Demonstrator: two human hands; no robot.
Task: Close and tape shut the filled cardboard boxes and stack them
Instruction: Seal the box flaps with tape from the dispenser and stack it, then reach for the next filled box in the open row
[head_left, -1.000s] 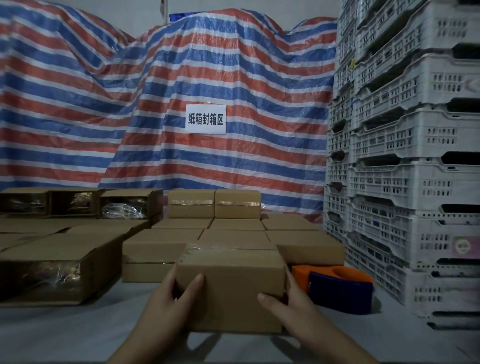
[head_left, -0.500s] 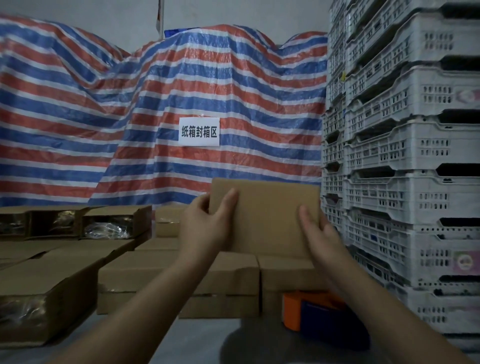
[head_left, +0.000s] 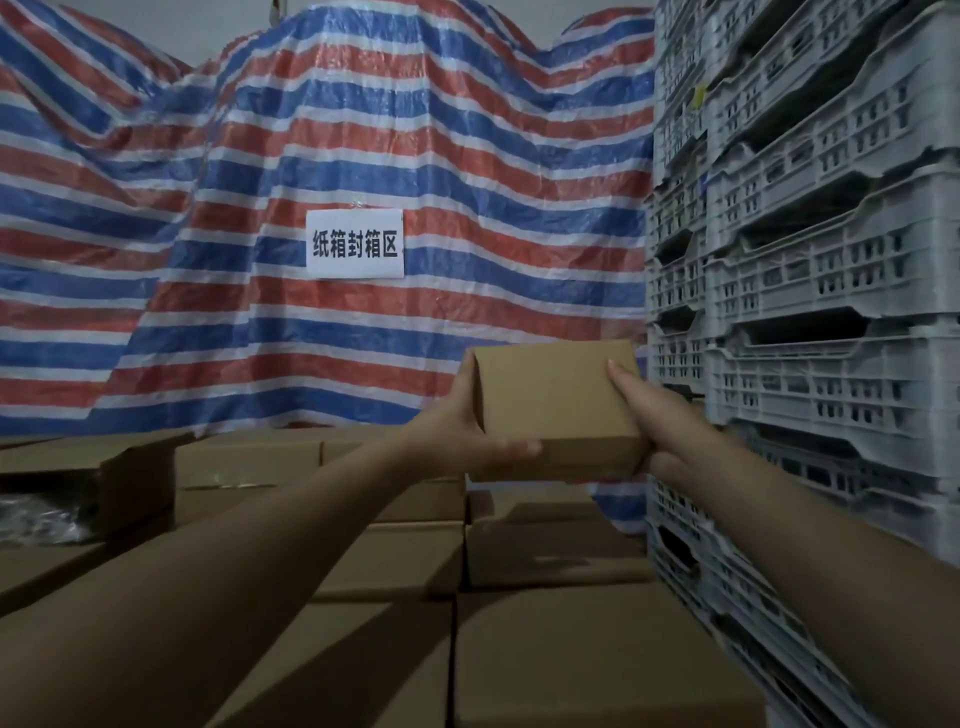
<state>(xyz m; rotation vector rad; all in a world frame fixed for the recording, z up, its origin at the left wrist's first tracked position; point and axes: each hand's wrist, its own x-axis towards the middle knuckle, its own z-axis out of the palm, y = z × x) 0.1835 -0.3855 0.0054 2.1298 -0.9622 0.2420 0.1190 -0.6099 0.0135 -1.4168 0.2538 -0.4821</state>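
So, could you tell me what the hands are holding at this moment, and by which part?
A closed cardboard box, held in the air by its two ends: left hand at the left end, right hand at the right end.

held box (head_left: 556, 405): matt brown cardboard, smooth. behind it, tarp (head_left: 311, 156): woven plastic, crinkled, faint sheen. right of box, crates (head_left: 831, 260): pale moulded plastic, perforated. sign (head_left: 355, 243) on tarp: white paper.
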